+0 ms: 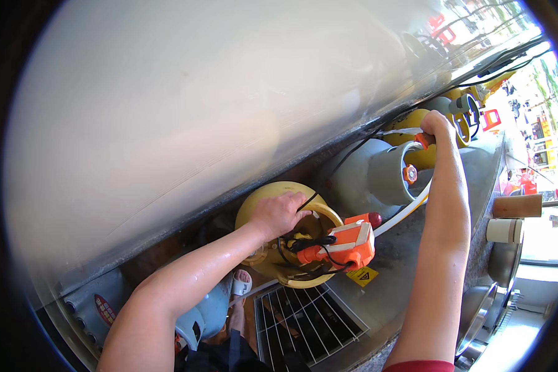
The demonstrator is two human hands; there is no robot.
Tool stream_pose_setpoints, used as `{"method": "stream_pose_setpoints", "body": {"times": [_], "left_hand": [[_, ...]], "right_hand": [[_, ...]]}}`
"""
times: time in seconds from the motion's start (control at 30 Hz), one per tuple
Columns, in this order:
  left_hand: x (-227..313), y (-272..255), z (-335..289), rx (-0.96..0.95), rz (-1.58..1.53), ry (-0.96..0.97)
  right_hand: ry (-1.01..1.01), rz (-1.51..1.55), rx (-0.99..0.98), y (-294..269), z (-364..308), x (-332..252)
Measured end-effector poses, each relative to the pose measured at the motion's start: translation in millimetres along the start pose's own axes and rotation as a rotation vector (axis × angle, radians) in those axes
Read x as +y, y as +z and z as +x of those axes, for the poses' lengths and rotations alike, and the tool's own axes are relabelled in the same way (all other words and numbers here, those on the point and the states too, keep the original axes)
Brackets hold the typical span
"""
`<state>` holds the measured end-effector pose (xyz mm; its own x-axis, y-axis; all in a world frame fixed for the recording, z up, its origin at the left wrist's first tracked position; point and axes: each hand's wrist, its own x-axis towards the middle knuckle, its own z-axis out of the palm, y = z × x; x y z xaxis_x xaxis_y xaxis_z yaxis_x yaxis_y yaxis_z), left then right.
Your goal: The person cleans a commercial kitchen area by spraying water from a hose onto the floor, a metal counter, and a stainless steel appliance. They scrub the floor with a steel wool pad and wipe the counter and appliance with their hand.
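A yellow gas cylinder (257, 201) stands in front of me. My left hand (280, 218) is closed over the rim of its collar, close to a thin black cable. An orange box-shaped fitting (351, 243) with a white frame and a dark red knob sits at the collar opening, black cables looped around it. Stretched out to the far right, my right hand (439, 126) is closed on an orange-red piece (423, 141) whose kind is partly hidden by the fingers. That piece is by the collar of a grey gas cylinder (359, 173), which has an orange valve knob (410, 173).
A pale hose (403, 214) runs from the orange fitting toward the right. More yellow cylinders (409, 124) stand beyond. A wire grate (310, 325) lies below, beside a light-blue cylinder (206, 313). A large smooth metal panel (186, 111) fills the upper left. Metal bowls (477, 313) are at right.
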<state>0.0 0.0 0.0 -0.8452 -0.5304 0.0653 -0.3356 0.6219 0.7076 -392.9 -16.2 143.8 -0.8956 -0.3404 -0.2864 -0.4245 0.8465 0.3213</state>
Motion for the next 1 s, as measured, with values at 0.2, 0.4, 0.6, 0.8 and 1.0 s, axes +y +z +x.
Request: {"method": "stream_pose_setpoints", "body": {"times": [0.2, 0.4, 0.6, 0.8, 1.0], "left_hand": [[-6, -7, 1, 0.001, 0.017, -0.011], [-2, -4, 1, -0.032, 0.033, -0.022], [0, -2, 1, -0.041, 0.024, -0.029], [0, -3, 2, -0.03, 0.033, -0.017], [0, -3, 1, -0.019, 0.052, -0.011]], "right_hand": [[-0.063, 0.005, -0.056, 8, 10, -21], [-0.089, -0.001, -0.039, 19, 18, -24], [-0.111, 0.019, -0.094, 32, 15, -37], [-0.053, 0.028, -0.054, 40, 6, -42], [0.151, 0.245, 0.135, 32, -2, -4]]}}
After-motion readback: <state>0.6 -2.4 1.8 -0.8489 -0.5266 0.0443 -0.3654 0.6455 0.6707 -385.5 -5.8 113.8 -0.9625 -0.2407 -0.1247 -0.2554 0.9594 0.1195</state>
